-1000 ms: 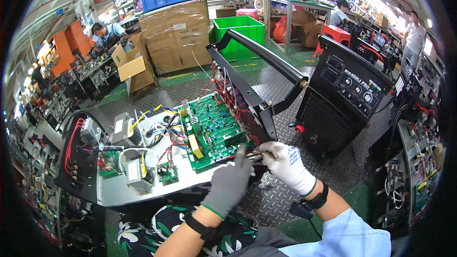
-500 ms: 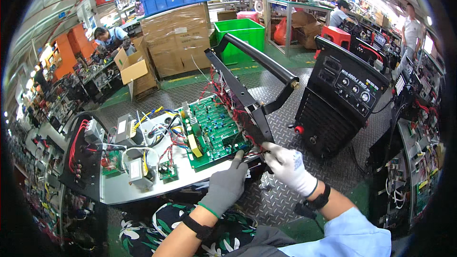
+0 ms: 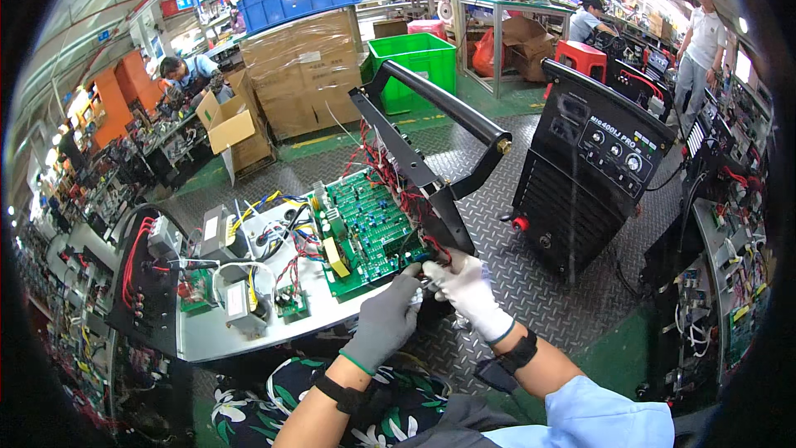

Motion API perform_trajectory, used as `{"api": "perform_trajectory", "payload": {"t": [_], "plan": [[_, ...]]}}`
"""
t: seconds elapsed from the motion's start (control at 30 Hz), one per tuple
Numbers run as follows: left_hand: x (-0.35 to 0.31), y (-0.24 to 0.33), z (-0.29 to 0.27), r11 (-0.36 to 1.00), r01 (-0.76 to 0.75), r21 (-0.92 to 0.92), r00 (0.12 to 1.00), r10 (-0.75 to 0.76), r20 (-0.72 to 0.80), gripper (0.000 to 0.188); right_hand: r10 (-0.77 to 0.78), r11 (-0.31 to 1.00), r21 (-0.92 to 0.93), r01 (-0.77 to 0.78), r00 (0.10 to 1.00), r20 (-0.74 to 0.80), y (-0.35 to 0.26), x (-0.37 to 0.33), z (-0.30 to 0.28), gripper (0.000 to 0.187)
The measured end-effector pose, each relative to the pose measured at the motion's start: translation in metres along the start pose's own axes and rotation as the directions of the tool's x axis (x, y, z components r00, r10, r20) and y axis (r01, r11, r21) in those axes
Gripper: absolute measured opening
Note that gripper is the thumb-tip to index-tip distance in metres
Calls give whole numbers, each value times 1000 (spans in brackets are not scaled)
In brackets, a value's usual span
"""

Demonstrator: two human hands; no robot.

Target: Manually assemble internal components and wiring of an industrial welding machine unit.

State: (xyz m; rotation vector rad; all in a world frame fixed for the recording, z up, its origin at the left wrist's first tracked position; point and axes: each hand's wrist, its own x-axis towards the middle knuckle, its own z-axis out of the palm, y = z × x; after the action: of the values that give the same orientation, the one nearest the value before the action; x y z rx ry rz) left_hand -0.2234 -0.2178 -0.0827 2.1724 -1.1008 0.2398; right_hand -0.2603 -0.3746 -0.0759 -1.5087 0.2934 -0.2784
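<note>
My left hand [image 3: 386, 321], in a grey glove, is closed at the near right corner of a green circuit board [image 3: 369, 224], by the edge of a white metal chassis [image 3: 286, 328]. Beside it, my right hand [image 3: 469, 292], in a white glove, has its fingers pinched together close to the left fingertips. Thin red wires [image 3: 435, 247] run behind the fingers, next to a black upright panel [image 3: 414, 168] with a thick handle [image 3: 444, 104]. What either hand grips is too small and covered to make out. Transformers [image 3: 243, 303] and coloured leads sit on the chassis's left part.
Standing to the right is a black welding machine [image 3: 584, 174] with knobs and a red socket. A green crate [image 3: 414, 70], a wrapped cardboard box [image 3: 303, 75] and an opened carton [image 3: 236, 129] are farther back. Racks of circuit boards [image 3: 717, 282] line the right. Other people are in the background.
My right hand has moved left, from the black panel's lower end to beside my left fingertips. My left index finger, stretched to the board before, is now drawn in.
</note>
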Motion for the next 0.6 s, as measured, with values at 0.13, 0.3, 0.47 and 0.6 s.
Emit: {"api": "perform_trajectory", "payload": {"t": [0.13, 0.3, 0.47, 0.6], "plan": [[1, 4, 0, 998, 46, -50, 998, -44, 42, 25, -419, 839, -432, 331, 899, -126, 29, 17, -1, 25], [6, 27, -11, 997, 78, 6, 997, -78, 6, 25, -489, 793, -510, 333, 848, -205, 28, 18, 3, 23], [16, 38, -37, 936, 183, 301, 982, -161, -97, 18, -528, 791, -483, 376, 818, -229, 22, 9, 5, 20], [27, 39, -34, 840, 228, 492, 963, -269, 13, 11, -560, 774, -458, 438, 811, -171, 23, 9, 0, 22]]}}
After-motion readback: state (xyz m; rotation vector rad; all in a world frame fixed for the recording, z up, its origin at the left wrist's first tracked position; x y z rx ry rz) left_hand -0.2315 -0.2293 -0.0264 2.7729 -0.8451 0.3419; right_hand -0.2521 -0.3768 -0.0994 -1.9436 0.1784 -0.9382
